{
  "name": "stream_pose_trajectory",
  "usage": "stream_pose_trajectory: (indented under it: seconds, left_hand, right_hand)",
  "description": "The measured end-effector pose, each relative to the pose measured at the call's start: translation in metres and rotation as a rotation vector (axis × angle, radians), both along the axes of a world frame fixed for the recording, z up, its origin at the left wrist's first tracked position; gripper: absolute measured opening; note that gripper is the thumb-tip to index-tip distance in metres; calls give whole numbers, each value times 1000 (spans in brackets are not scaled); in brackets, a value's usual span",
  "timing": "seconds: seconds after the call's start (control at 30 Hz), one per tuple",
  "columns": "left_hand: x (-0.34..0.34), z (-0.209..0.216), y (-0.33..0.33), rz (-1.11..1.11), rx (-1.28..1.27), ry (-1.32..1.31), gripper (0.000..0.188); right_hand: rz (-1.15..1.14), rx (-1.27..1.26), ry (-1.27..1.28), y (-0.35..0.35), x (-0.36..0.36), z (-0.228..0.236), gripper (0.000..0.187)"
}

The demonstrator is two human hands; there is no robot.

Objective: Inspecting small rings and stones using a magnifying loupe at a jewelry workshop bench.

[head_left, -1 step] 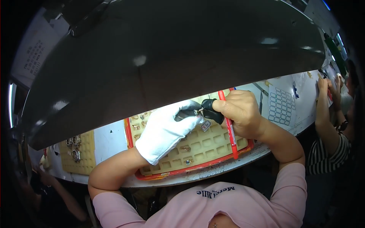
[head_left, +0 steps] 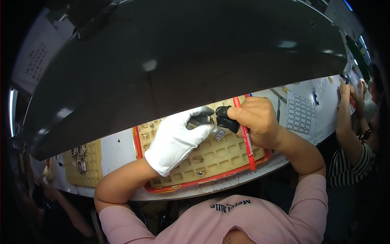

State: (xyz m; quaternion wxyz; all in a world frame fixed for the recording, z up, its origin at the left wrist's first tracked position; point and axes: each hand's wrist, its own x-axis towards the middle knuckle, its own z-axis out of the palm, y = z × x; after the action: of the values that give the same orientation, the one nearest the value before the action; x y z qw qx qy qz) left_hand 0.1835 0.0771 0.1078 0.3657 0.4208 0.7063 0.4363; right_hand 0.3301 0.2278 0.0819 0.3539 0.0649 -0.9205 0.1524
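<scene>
My left hand (head_left: 174, 136), in a white glove, has its thumb and fingers closed around a small silver-coloured ring (head_left: 209, 118). My right hand (head_left: 255, 120) wears black finger covers (head_left: 227, 118) on thumb and forefinger, and these pinch the ring from the other side. A red marker (head_left: 246, 140) is also tucked in my right hand, slanting down toward me. Below both hands lies a cream slotted tray (head_left: 219, 153) with a red rim, holding several rings. A small white tag (head_left: 219, 134) rests on it. The gloved fingers partly hide the ring.
A large dark lamp hood (head_left: 187, 61) spans the space above my hands. To the left is another slotted tray (head_left: 95, 164) with metal pieces. A sheet with rounded outlines (head_left: 300, 114) and tweezers (head_left: 278, 95) lie to the right, where another person's arms (head_left: 345, 110) reach over the table.
The ring has turned slightly between my fingertips. Otherwise my hands, the marker and the tray are nearly where they were.
</scene>
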Motion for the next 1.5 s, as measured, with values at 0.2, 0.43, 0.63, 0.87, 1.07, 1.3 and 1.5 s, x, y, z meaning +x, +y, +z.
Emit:
stream_pose_trajectory:
  seconds: [0.2,0.43,0.63,0.87,1.07,1.3,1.5]
  left_hand:
    - [-10,-12,-3,-190,230,562,15]
    - [-3,-11,-6,-32,197,161,10]
    - [-3,-11,-9,-28,285,221,19]
    - [-10,-11,-8,-147,460,739,19]
    - [-1,-11,-3,-7,493,560,14]
    - [-4,-12,-2,-96,435,823,14]
    - [0,-7,-3,-99,384,791,16]
  right_hand:
    - [69,-179,28,-3,1,1,29]
    - [83,-239,31,-2,0,1,24]
    - [76,-246,26,-1,-1,-3,23]
    - [75,-270,-3,0,-1,-5,26]
    - [96,-370,-74,-3,-2,-5,23]
    - [36,-144,35,-4,-2,-1,26]
    - [69,-186,93,-2,-4,-8,25]
